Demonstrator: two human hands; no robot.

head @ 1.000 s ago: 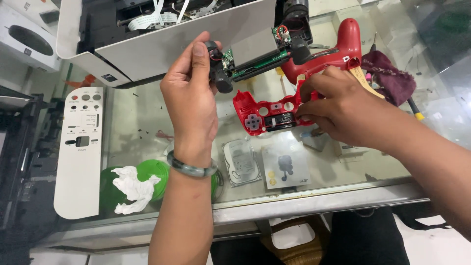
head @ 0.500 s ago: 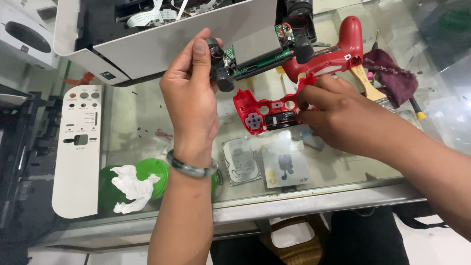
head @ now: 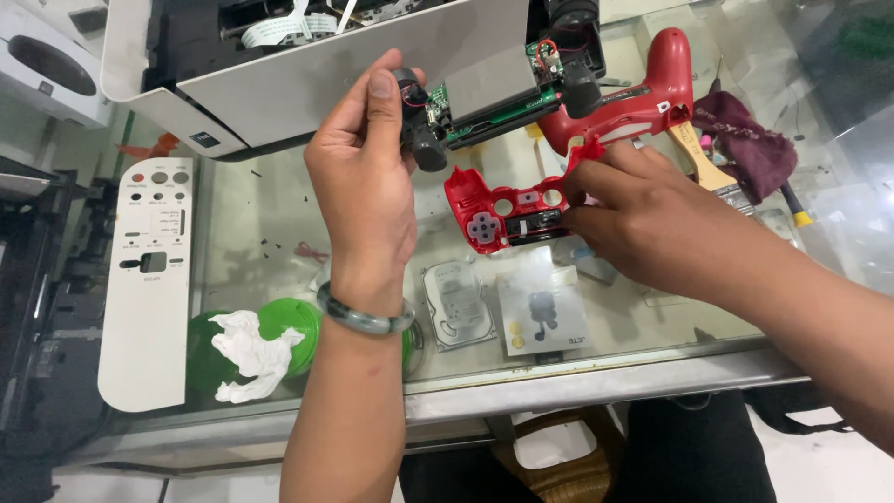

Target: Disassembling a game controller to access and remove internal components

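Left edge: a long white plastic control panel with round button holes (head: 147, 279) lay flat on the glass tabletop (head: 251, 214). Just right of it, under the glass, a green round plastic container (head: 279, 326) held a crumpled white tissue (head: 247, 349); whether it held anything more could not be told. No other container was in view.

The left hand (head: 368, 186), a green stone bangle (head: 363, 317) on its wrist, was raised above the table. Its thumb and fingers were pressed together, pinching the left end of the bare green game-controller circuit board with 2 black thumbsticks (head: 494, 98). The board hung in front of the opened white printer (head: 307, 65) at the far side.

Right of centre, the red plastic controller front shell with round button holes (head: 507, 210) rested on the glass near the hand. The right hand (head: 652, 228) touched its right end, fingers curled and pinching the edge. The matching red rear shell (head: 633, 102) lay farther off, touching a wooden-handled brush (head: 708, 168) beside a maroon cloth (head: 750, 144).

Risks, judged: the board was held by 1 end only, so a slack pinch could drop it onto the glass. Thin wires showed near the board's ends; a tug might tear them. Small black specks lay loose on the glass and could be swept off.
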